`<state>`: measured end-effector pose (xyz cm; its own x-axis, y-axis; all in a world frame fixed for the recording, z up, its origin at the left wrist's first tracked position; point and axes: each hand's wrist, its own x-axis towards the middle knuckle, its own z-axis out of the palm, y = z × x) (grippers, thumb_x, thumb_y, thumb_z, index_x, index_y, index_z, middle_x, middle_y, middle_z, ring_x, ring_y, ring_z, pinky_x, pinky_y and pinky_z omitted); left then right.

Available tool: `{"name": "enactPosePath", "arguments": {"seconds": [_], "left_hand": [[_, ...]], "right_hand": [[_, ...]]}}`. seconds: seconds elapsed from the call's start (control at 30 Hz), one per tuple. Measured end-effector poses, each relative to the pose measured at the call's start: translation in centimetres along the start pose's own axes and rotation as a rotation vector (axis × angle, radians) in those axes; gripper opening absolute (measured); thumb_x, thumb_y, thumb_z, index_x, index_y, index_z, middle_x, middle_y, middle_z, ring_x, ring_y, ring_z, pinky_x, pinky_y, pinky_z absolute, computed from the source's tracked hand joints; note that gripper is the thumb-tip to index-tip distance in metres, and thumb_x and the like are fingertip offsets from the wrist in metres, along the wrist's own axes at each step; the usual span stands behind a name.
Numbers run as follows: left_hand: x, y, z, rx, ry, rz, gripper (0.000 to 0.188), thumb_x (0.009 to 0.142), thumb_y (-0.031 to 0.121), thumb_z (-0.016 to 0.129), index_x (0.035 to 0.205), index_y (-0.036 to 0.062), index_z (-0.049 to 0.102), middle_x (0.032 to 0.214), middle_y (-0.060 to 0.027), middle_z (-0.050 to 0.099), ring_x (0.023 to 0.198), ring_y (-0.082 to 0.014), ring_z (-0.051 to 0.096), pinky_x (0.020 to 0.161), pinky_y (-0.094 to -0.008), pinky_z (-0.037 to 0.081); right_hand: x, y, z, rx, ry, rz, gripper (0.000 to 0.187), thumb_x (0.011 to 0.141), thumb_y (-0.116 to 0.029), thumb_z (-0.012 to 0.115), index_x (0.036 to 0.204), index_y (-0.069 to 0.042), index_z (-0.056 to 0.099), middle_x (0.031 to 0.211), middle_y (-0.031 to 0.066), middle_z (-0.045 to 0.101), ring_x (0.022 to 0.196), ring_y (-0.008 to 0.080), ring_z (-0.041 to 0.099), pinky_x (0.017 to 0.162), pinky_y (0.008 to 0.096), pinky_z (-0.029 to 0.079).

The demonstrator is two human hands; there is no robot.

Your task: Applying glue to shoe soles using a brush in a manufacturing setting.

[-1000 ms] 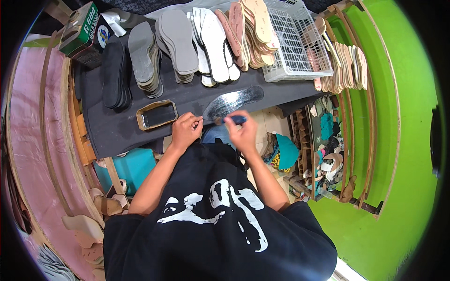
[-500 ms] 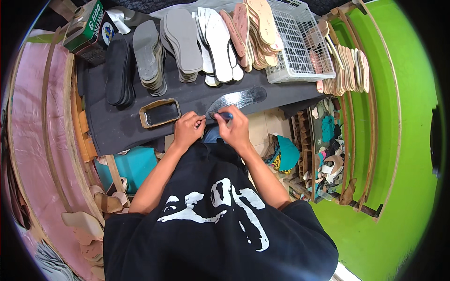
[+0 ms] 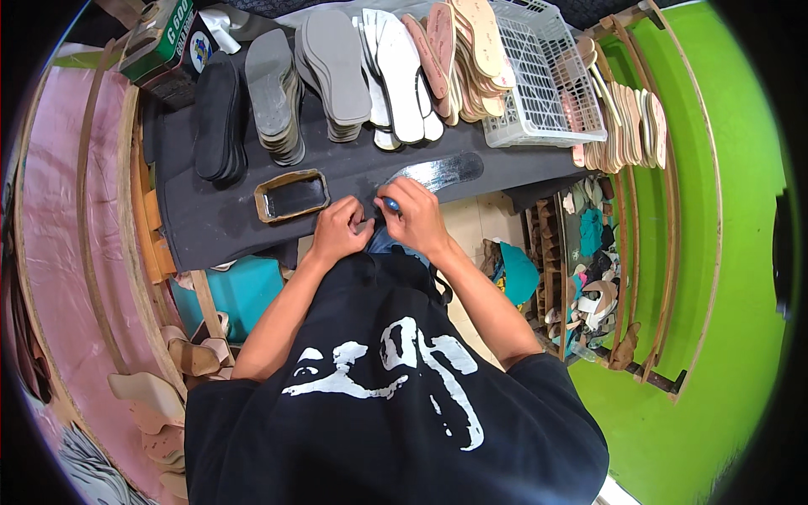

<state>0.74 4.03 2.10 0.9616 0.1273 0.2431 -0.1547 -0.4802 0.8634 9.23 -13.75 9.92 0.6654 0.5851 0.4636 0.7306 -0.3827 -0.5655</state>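
On the dark cloth lies a dark shoe sole point(image 3: 446, 172), its surface wet and shiny. My right hand point(image 3: 414, 217) covers its near left end and grips a blue-handled tool point(image 3: 392, 204), whose working tip is hidden. Close beside it, my left hand point(image 3: 341, 229) is closed with curled fingers, thumb and forefinger toward the table's near edge; whatever they pinch I cannot make out. Just left of that hand stands a small open container point(image 3: 291, 196) with a tan, crusted rim and dark inside.
Along the table's back stand stacks of black insoles point(image 3: 220, 118), grey insoles point(image 3: 335, 63), white insoles point(image 3: 400, 80) and beige insoles point(image 3: 475, 42). A white plastic crate point(image 3: 547, 84) is at the back right, a green can point(image 3: 164, 55) at the back left. Wooden racks flank both sides.
My right hand has shifted slightly left and its tool handle points differently, covering more of the sole's near end. My left hand's fingers have curled, moving slightly down and right. The whole view shifted slightly.
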Motion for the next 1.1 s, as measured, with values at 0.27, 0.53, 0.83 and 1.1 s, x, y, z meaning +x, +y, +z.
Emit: {"name": "enactPosePath", "arguments": {"seconds": [0.27,0.53,0.83,1.1], "left_hand": [[-0.4,-0.6,-0.4,-0.047,-0.072,0.078,0.03,0.079,0.003,0.083,0.069,0.001,0.054,0.072,-0.0068,0.056,0.056,-0.0172,0.056,0.053,-0.0316,0.045],[-0.5,-0.6,-0.3,-0.071,0.046,0.096,0.035,0.075,0.006,0.084,0.066,0.0022,0.05,0.068,-0.009,0.053,0.055,-0.0258,0.055,0.053,-0.0368,0.044],[-0.7,-1.0,-0.3,-0.116,0.043,0.09,0.039,0.071,0.009,0.085,0.064,0.0041,0.047,0.065,-0.0086,0.052,0.054,-0.0264,0.053,0.053,-0.037,0.043],[0.4,0.5,0.3,0.081,-0.076,0.101,0.021,0.077,0.008,0.082,0.081,0.0038,0.061,0.083,-0.0079,0.064,0.073,-0.0253,0.064,0.062,-0.0372,0.049]], "right_hand": [[1.5,5.5,-2.6,0.119,0.309,0.54,0.014,0.092,-0.006,0.081,0.099,-0.002,0.069,0.08,0.0083,0.071,0.065,0.0172,0.065,0.063,0.0337,0.052],[-1.0,-2.1,0.7,0.006,-0.082,-0.025,0.026,0.078,0.002,0.077,0.102,-0.005,0.069,0.093,0.0115,0.066,0.083,0.0333,0.066,0.072,0.0442,0.056],[-2.6,6.3,-2.2,0.455,0.573,0.779,0.016,0.098,-0.004,0.08,0.107,-0.004,0.066,0.089,0.0007,0.068,0.073,0.0069,0.06,0.064,0.0245,0.049],[-2.8,7.2,-4.9,-0.15,0.478,0.403,0.013,0.094,-0.001,0.08,0.101,-0.001,0.07,0.088,0.0114,0.072,0.075,0.0261,0.07,0.07,0.0372,0.055]]}}
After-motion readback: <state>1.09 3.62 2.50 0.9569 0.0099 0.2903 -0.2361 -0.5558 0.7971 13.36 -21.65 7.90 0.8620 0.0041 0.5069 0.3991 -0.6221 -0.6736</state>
